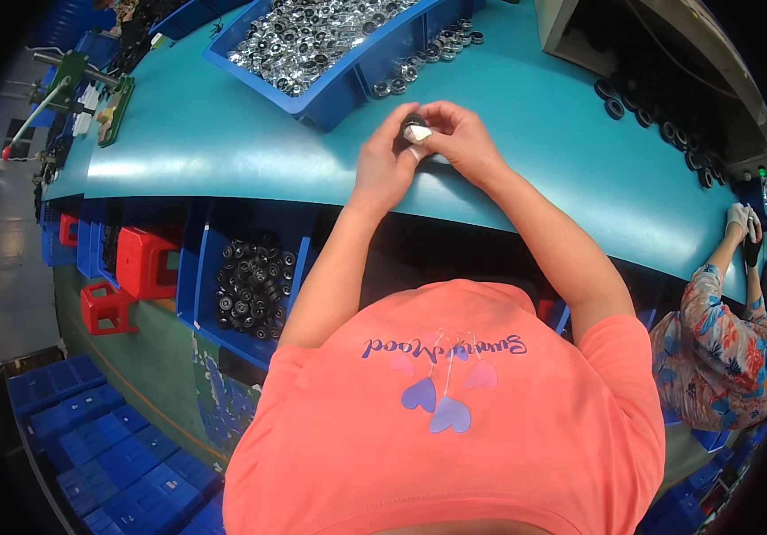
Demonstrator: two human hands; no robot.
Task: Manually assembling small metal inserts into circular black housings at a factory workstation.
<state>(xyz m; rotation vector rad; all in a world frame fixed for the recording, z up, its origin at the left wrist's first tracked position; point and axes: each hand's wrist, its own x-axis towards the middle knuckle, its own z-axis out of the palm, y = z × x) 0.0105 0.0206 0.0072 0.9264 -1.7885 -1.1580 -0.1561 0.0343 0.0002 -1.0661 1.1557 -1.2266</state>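
Above the near edge of the teal table (258, 165), my two hands are brought together. Between their fingertips is a small round black part (414, 119), mostly covered by the fingers. My left hand (383, 163) closes on it from the left, and my right hand (466, 141) pinches it from the right. Something white (418, 134) lies at the thumbs, perhaps a finger covering; I cannot tell. Just beyond the hands stands a blue bin (334, 105) heaped with shiny silver-and-black wheels (307, 40). Several such wheels (408, 71) lie loose along its right side.
Black rings (642, 116) lie by a machine housing at right. A lever press (71, 85) stands at far left. Below the table, a blue crate (200, 303) holds black wheels (254, 285), beside red stools (144, 263). Another person (722, 348) works at right.
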